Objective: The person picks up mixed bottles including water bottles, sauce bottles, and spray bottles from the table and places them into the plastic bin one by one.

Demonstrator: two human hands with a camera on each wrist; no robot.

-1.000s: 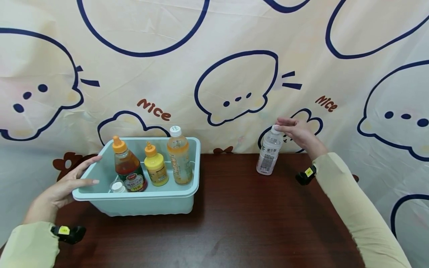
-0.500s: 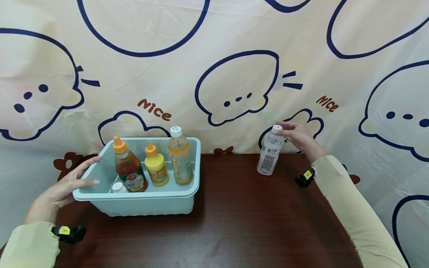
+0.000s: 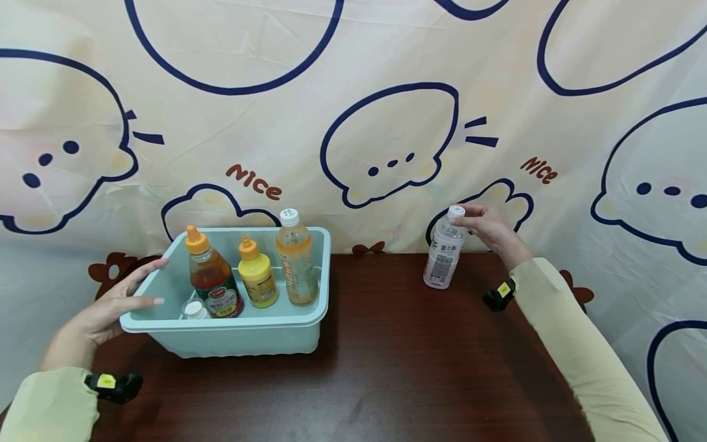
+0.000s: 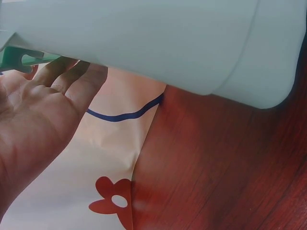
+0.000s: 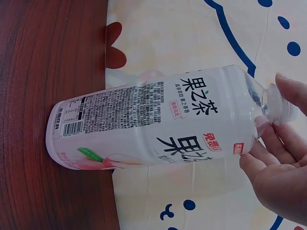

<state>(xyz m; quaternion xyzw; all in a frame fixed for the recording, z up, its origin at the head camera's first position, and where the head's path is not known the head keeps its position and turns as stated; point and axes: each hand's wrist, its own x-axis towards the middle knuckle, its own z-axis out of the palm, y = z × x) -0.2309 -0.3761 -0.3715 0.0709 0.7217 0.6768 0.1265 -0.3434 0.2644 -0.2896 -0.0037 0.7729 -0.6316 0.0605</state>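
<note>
A light blue plastic bin (image 3: 232, 337) stands on the left of the dark wooden table. My left hand (image 3: 113, 304) grips its left end, thumb over the rim; from below, the left wrist view shows the fingers (image 4: 72, 81) under the rim. Farther right, a clear drink bottle (image 3: 442, 261) with a white label and white cap stands on the table near the cloth. My right hand (image 3: 491, 230) pinches it at the neck. In the right wrist view, the thumb (image 5: 292, 91) lies by the cap, other fingers at the neck of the labelled bottle (image 5: 144, 124).
Inside the bin are a dark red sauce bottle with an orange cap (image 3: 197, 239), a yellow squeeze bottle (image 3: 258, 279), an amber drink bottle (image 3: 297, 264) and a white-capped item (image 3: 195, 309). A printed cloth (image 3: 386, 141) hangs behind the wooden table (image 3: 386, 356).
My right hand has come down a little on the bottle, its fingers moving from over the cap to the neck. The left hand and bin have stayed put.
</note>
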